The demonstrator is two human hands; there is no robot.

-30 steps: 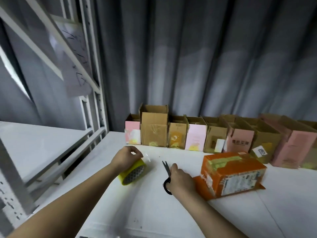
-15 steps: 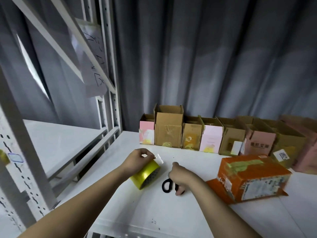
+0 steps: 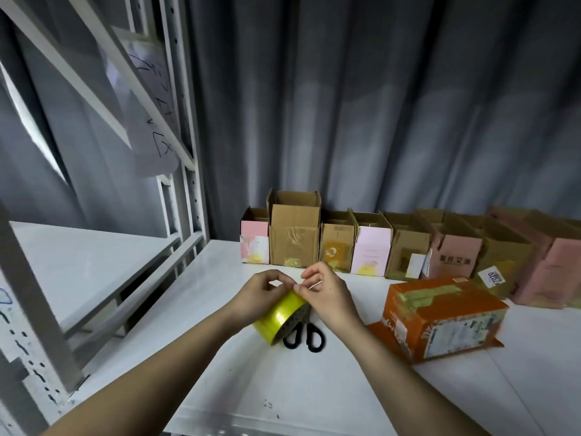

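On tabletop (image 3: 251, 388), scissors (image 3: 309, 335) now lie released at 5 o'clock of tape (image 3: 279, 316); right hand (image 3: 330, 294) pinches its loose end instead, left hand (image 3: 261, 297) grips it. Strip-pulling likely starts.

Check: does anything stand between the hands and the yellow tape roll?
Nothing visible does. The left hand holds the yellow tape roll, and the right hand pinches at its top edge. The black scissors lie on the table by the roll, clear of both.
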